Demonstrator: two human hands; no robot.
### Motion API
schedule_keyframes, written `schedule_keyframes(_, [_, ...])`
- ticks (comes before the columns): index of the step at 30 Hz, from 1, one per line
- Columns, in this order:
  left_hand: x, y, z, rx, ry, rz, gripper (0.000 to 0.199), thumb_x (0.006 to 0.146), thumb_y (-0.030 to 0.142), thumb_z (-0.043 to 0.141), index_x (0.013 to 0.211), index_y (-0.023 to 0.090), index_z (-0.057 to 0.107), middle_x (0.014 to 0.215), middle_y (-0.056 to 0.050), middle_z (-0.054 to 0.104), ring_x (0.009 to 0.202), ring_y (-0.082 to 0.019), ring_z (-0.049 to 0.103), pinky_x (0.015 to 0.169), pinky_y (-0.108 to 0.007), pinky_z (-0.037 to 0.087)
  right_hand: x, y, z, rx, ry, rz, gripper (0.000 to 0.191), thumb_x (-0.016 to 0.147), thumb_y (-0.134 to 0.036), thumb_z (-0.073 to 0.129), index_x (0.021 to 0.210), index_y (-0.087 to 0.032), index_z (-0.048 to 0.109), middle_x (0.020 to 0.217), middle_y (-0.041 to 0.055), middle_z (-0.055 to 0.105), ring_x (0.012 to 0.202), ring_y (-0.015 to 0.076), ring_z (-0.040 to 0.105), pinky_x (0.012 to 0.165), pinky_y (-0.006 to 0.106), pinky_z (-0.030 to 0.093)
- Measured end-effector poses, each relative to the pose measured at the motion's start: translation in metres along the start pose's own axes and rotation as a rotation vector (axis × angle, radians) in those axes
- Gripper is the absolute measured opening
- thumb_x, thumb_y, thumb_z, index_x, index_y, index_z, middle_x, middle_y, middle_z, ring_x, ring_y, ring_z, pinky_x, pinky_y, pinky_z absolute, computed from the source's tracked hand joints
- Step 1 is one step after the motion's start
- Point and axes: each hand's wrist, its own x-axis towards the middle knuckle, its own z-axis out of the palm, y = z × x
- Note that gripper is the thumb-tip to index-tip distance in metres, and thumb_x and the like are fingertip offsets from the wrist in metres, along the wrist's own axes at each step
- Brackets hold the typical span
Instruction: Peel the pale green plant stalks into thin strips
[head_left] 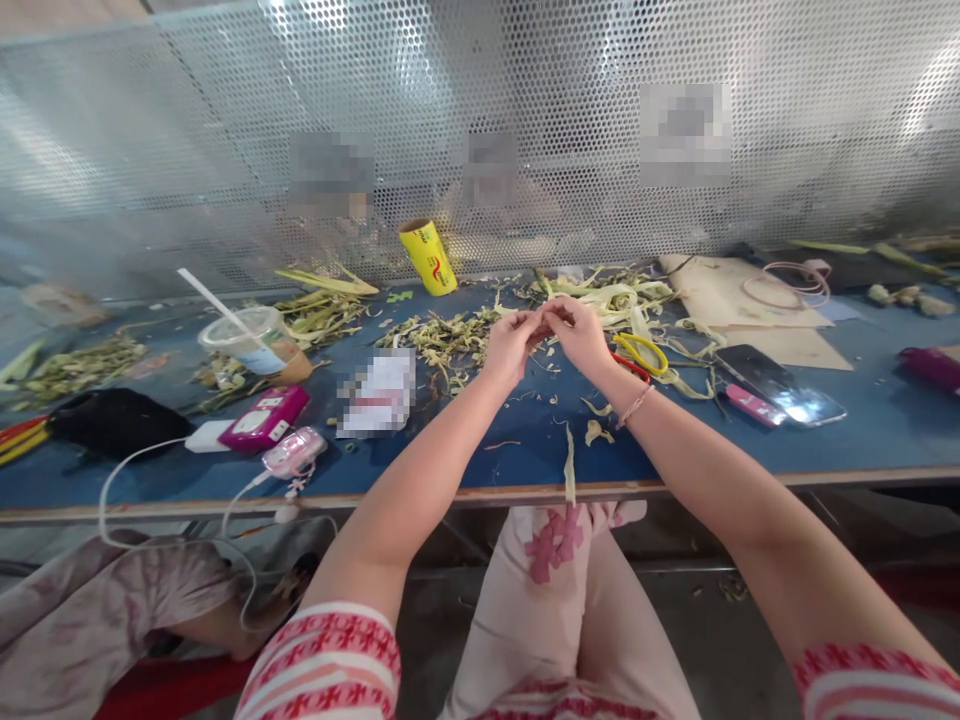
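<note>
Over the blue table, my left hand (514, 345) and my right hand (577, 332) meet with fingertips pinched together. Whatever they hold, if anything, is too small or hidden to make out. Behind my right hand lies a heap of pale green, husk-like plant strips (637, 300). A pile of short, dry plant bits (442, 338) spreads beside my left hand. Scissors with yellow and red handles (643, 353) rest by my right wrist, partly covered by it. One long pale strip (570, 465) hangs over the table's front edge.
Leftward are a plastic cup with a straw (251, 345), a magenta box (266, 418), a pink cased device (294, 452) with cables and a black pouch (120, 422). A yellow tube (429, 258) stands before the perforated metal screen (420, 90). A phone (780, 385) lies right. Another person's legs (127, 600) show lower left.
</note>
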Motion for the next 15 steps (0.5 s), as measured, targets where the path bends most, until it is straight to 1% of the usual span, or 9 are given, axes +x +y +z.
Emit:
schedule_keyframes(3, [-0.001,0.001,0.001,0.023,0.017,-0.01,0.006,0.073,0.014,0.068,0.072,0.015,0.063,0.065,-0.001,0.066,0.076,-0.016,0.069,0.09,-0.038,0.052,0.001,0.001,0.0,0.005,0.035,0.032,0.006,0.078,-0.023,0.055,0.081,-0.021,0.058,0.082,0.0027,0.065,0.076,0.0161,0.059,0.079,0.035,0.051])
schedule_keyframes(6, [-0.001,-0.001,0.003,0.064,0.084,-0.006,0.006,0.073,0.01,0.065,0.072,0.015,0.062,0.064,0.0,0.065,0.07,-0.014,0.067,0.088,-0.037,0.053,0.003,0.006,0.001,0.02,0.043,0.075,0.005,0.076,-0.024,0.055,0.08,-0.021,0.056,0.079,0.0019,0.063,0.072,0.0159,0.058,0.076,0.035,0.051])
schedule_keyframes(10, [0.0,-0.005,0.005,0.131,0.134,0.017,0.006,0.077,0.01,0.062,0.073,0.014,0.062,0.064,0.0,0.065,0.064,-0.011,0.064,0.086,-0.035,0.054,0.004,0.012,0.001,0.01,0.033,0.131,0.003,0.075,-0.024,0.053,0.076,-0.021,0.054,0.071,0.0004,0.059,0.069,0.0165,0.057,0.071,0.035,0.051])
schedule_keyframes(13, [0.002,-0.005,0.004,0.133,0.143,0.026,0.008,0.079,0.01,0.06,0.072,0.014,0.061,0.064,0.001,0.064,0.061,-0.01,0.063,0.084,-0.034,0.055,0.004,0.013,0.001,-0.006,0.026,0.123,0.003,0.075,-0.025,0.052,0.074,-0.022,0.053,0.07,0.0,0.057,0.07,0.0169,0.056,0.071,0.035,0.051])
schedule_keyframes(15, [0.003,-0.004,0.002,0.134,0.128,0.024,0.009,0.08,0.01,0.06,0.071,0.014,0.06,0.063,0.001,0.063,0.059,-0.01,0.062,0.083,-0.034,0.054,0.004,0.012,0.001,-0.029,0.017,0.104,0.003,0.076,-0.024,0.052,0.075,-0.022,0.053,0.07,-0.0001,0.057,0.069,0.0165,0.056,0.072,0.035,0.05])
